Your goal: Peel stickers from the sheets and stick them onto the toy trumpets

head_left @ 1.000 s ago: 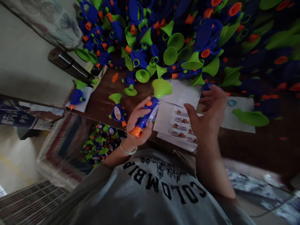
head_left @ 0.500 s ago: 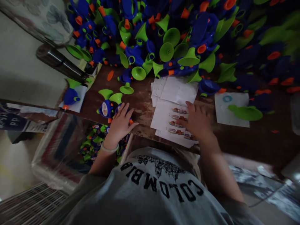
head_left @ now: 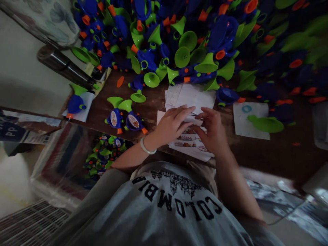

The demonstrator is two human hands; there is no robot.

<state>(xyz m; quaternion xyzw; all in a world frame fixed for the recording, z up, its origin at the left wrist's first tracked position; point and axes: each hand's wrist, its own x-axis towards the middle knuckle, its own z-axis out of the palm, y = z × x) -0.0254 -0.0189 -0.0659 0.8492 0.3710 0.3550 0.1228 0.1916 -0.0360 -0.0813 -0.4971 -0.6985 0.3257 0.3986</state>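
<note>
A box [head_left: 57,160], its banded red and blue walls showing through clear plastic, stands below the near left edge of the bench [head_left: 153,106], holding a jumble of toys [head_left: 105,155] in green, blue and orange, a few with oval labels. Above it, a person in a grey shirt works over a printed sheet [head_left: 189,139] lying by the bench's near edge, its oblong pictures running lengthwise left to right. The left hand [head_left: 173,123] stretches over the sheet, fingers extended rightward and thumb apart; the right hand [head_left: 211,130] faces it with fingers bent, and I cannot tell whether it pinches anything. To the left, two labelled toy horns [head_left: 134,121] lie side by side, green bells pointing far and slightly left, orange ends pointing near, the right one slanting more. Across the far side spreads a heap of similar horns [head_left: 183,56], with a dark flask [head_left: 65,66] tilted at far left.
</note>
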